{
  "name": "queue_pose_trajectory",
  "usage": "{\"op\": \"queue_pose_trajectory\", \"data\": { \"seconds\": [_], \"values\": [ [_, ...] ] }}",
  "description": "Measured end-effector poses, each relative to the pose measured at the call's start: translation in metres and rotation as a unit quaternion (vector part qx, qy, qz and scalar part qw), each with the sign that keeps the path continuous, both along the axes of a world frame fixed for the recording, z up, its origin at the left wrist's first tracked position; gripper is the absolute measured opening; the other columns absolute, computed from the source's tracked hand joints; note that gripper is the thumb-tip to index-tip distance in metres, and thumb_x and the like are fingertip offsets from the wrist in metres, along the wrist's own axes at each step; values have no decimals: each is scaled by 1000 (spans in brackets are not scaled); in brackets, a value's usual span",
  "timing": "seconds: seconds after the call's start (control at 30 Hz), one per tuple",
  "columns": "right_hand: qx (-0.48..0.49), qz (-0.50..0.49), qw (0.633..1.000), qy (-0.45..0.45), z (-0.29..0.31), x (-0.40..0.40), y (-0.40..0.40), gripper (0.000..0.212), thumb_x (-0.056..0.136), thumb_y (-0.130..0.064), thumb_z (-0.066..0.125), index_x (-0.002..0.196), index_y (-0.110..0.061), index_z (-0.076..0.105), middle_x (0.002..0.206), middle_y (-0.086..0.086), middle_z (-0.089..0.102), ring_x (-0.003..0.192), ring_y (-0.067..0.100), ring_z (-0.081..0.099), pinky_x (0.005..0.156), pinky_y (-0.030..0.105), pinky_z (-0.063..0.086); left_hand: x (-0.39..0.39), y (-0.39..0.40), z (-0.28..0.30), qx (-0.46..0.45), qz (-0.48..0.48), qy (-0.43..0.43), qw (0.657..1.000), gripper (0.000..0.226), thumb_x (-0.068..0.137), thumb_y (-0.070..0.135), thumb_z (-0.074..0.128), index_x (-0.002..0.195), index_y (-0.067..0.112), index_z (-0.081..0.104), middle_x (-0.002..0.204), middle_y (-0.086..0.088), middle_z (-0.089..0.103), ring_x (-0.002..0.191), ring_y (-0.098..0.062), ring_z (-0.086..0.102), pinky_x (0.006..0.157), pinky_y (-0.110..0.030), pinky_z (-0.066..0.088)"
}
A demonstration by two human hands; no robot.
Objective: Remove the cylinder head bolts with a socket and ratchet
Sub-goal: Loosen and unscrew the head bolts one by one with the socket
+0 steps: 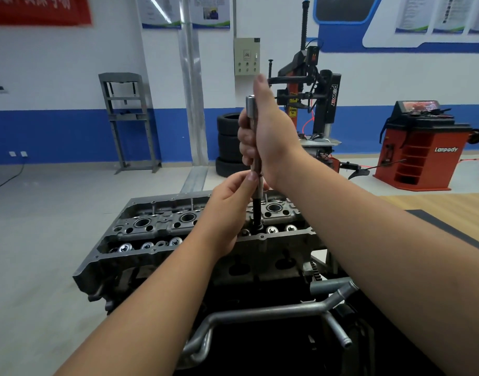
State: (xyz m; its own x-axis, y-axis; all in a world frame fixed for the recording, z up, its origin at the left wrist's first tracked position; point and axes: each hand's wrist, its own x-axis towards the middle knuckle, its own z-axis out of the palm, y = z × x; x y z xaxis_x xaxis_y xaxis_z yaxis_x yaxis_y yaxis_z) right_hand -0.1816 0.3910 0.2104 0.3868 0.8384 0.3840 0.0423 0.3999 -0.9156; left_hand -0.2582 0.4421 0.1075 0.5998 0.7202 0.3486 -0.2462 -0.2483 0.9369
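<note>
a: workshop floor, blue-banded wall upper frame; cylinder head sits centre frame, valve side up.
b: hands?
a: right hand wrapped round the upper extension bar, square drive end poking out on top. left hand pinches the bar lower down, likely to keep it plumb.
b: socket?
a: dark, down in a bolt well right of centre. bolt itself hidden. no ratchet seen.
b: beyond?
a: tyre changer behind, balancer at right.

Two bare forearms come into view, no sleeves reaching this far down. The left hand wears no glove. The right hand is ungloved too, nails trimmed short.
</note>
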Motion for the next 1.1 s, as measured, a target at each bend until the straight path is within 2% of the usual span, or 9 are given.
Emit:
{"op": "queue_pose_trajectory", "data": {
  "seconds": [0.07,0.13,0.3,0.47,0.57,0.7,0.77,0.9,1.1],
  "values": [
    [-26,40,998,28,4,4,2,60,96,-68,38,61,-20,45,47,-5,32,42,14,24,47,25,27,-1,-1,0,-2,-9,3,1000,28,108,34,48,107,22,73,104,8,77,111,-9,66,107,-39,44],
    [-39,71,996,38,7,9,4,58,96,-65,36,60,-20,41,46,-5,27,44,15,19,45,24,24,0,-1,-1,6,-1,-3,1000,26,108,31,49,105,19,72,97,9,75,106,-9,67,110,-40,45],
    [-26,21,999,12,1,1,3,57,96,-65,40,66,-17,49,51,-3,39,44,15,32,47,27,34,1,0,-1,7,39,-19,999,17,101,31,63,105,15,68,91,5,73,86,-4,66,84,-25,46],
    [57,-70,990,-110,-8,-4,6,40,103,-48,46,91,-12,57,65,-6,56,53,8,51,55,28,46,3,1,0,-6,53,-26,998,19,95,31,72,101,16,64,83,3,70,78,-4,65,70,-17,50],
    [111,-51,980,-154,-14,6,4,32,104,-38,50,92,-9,55,66,-3,56,54,14,53,53,27,47,0,0,0,3,7,-12,1000,21,106,35,54,108,21,70,90,12,75,96,-3,67,88,-23,49],
    [83,-71,960,-258,-40,25,1,3,100,-25,60,100,-24,62,81,-3,71,74,9,70,69,25,57,-1,0,0,-8,-11,-30,999,27,109,31,46,114,21,71,109,1,78,109,-14,70,103,-37,50],
    [70,-88,961,-254,-59,29,-1,11,95,-22,68,101,-28,61,87,-3,74,83,10,72,77,31,59,0,0,0,-4,5,-43,999,25,106,31,53,118,15,69,110,-4,77,104,-15,71,95,-36,54],
    [90,-135,960,-228,-79,34,-1,8,94,-27,69,94,-22,63,85,-1,72,81,11,71,69,26,57,-1,3,-1,0,28,-33,999,27,100,33,63,118,13,68,106,-2,77,99,-13,73,84,-26,54],
    [89,-173,957,-215,-89,34,0,24,106,-21,47,108,-6,65,90,-9,70,85,0,65,76,18,51,1,4,-1,-24,-26,-30,999,25,109,17,46,114,18,70,109,0,78,108,-11,72,95,-26,55]
  ]
}}
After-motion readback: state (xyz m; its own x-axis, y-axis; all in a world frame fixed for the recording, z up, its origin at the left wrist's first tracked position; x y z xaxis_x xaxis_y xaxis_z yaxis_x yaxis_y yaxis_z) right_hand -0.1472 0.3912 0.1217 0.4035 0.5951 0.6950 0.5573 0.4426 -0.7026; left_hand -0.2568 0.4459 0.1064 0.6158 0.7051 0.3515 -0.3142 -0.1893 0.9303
